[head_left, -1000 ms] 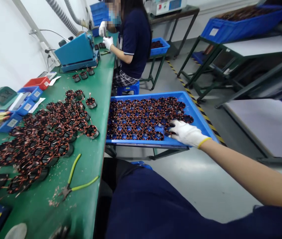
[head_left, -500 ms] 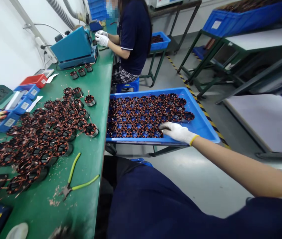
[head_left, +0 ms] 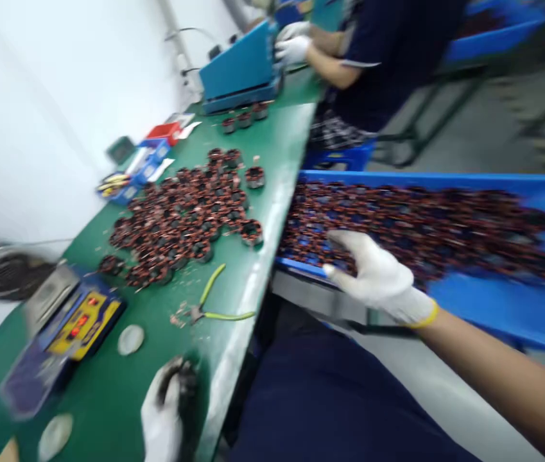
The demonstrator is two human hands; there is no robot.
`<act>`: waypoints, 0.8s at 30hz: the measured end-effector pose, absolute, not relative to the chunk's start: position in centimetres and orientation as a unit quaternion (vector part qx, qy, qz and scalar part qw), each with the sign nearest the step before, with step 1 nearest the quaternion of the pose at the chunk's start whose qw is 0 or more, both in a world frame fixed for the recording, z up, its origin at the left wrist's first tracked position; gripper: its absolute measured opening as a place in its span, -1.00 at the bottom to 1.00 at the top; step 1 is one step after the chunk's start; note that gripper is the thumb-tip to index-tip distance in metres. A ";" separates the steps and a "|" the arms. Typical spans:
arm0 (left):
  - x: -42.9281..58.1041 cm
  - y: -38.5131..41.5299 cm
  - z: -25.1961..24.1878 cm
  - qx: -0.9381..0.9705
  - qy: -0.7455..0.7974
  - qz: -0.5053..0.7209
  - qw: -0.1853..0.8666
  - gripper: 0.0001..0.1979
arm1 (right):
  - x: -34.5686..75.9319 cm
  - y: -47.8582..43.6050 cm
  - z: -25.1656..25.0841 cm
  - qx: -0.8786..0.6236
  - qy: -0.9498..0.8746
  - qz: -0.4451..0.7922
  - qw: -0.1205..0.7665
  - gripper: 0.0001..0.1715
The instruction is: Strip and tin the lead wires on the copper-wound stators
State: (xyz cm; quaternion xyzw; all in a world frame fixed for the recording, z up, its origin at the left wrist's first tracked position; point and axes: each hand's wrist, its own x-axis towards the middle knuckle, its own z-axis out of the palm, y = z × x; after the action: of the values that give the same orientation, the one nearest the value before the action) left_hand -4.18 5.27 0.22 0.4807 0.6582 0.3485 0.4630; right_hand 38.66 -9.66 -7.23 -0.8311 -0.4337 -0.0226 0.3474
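My right hand [head_left: 373, 273], in a white glove with a yellow cuff, hovers over the near edge of a blue tray [head_left: 503, 314]. Its thumb and fingers are apart with nothing between them. Rows of copper-wound stator cores [head_left: 397, 218] fill most of the tray, blurred by motion. At the bottom, my gloved left hand [head_left: 161, 404] is curled above the green bench [head_left: 108, 378], its fingers closed round a dark thing too blurred to name. Beyond it lie green-handled cutting pliers [head_left: 209, 305] and a heap of stators [head_left: 180, 218].
A yellow-and-blue device with red digits [head_left: 79, 324] sits on the bench's left, near a pale round lid [head_left: 131, 339]. Small bins [head_left: 149, 160] line the wall. Farther off, a co-worker's gloved hands [head_left: 294, 45] are at a blue machine [head_left: 238, 70].
The view has swung left and down, bringing my left hand and the device into sight. My right hand has lifted from the stators, and its fingers have parted.
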 end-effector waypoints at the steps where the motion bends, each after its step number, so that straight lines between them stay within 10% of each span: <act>1: -4.3 5.3 0.0 0.466 0.655 0.363 0.472 -0.41 | 37.1 -6.6 -6.5 -0.768 -0.537 -0.054 0.344 -0.21; 6: -5.2 4.6 0.0 0.458 0.624 0.457 0.438 -0.46 | 31.2 6.6 -2.2 -0.554 -0.774 -0.119 0.283 -0.13; 15: -5.0 0.6 -0.1 0.423 0.600 0.500 0.459 -0.59 | 27.9 15.9 -1.0 -0.609 -0.770 -0.051 0.181 -0.25; 24: 1.0 4.0 0.3 0.148 0.454 0.473 0.741 -0.34 | 18.7 6.3 0.5 -0.381 -0.842 0.050 0.377 -0.06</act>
State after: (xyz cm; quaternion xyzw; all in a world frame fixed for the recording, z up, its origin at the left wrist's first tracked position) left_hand 1.03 3.98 0.26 0.1481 0.4540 0.4729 0.7405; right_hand 18.74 6.28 0.47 -0.3814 -0.8424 0.0496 0.3774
